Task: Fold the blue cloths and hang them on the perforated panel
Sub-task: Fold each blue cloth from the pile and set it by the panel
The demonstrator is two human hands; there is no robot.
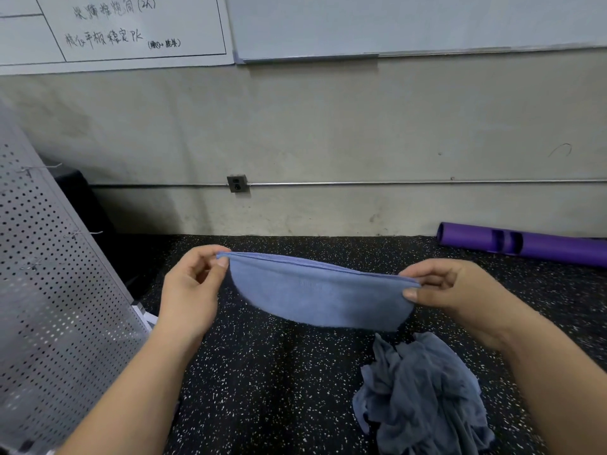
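Note:
A folded blue cloth (315, 290) hangs in the air between my hands, its doubled top edge stretched taut and its lower part sagging in a curve. My left hand (193, 287) pinches the cloth's left corner between thumb and fingers. My right hand (453, 287) pinches the right corner the same way. Below the right hand, a crumpled pile of grey-blue cloths (423, 395) lies on the floor. The grey perforated panel (49, 290) leans at the left, with thin wire hooks (83, 234) sticking out of it.
The floor (279, 372) is black rubber with white speckles. A purple roller (522, 243) lies against the wall at the right. A wall outlet (237, 183) on a metal conduit sits at centre. Whiteboards (131, 27) hang above.

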